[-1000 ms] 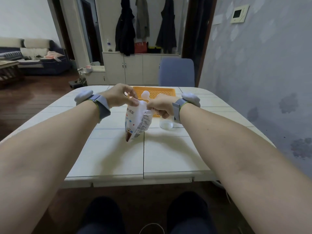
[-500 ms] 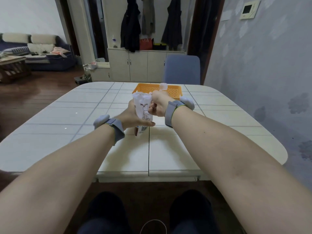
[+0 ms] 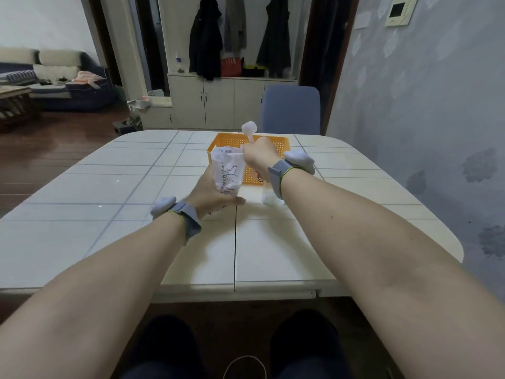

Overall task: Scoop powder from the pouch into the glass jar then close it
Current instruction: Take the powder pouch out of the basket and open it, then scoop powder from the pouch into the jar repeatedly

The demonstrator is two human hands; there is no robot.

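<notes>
Head camera, looking down my two bare forearms: the orange basket stands toward the far end of a pale table whose top is ruled into squares by thin grey lines, with a dark seam running from the basket toward me.

Just in front of the basket, on its left side, my left hand grips the powder pouch from below. My fingers are wrapped around its lower part and the pouch stands upright, its crumpled white top level with the basket's rim. Above the basket's near edge, my right hand is closed in a fist around a white scoop, whose rounded end sticks up out of the fist. Whether its other end is inside the pouch I cannot tell.

The glass jar stands on the table just in front of the basket, partly hidden by my right wrist.

Behind the basket is a blue chair. Farther back a cream cabinet stands under hanging dark coats. Far to the basket's left is a sofa on a dark wooden floor. To its right runs a grey patterned wall with a wall panel.
</notes>
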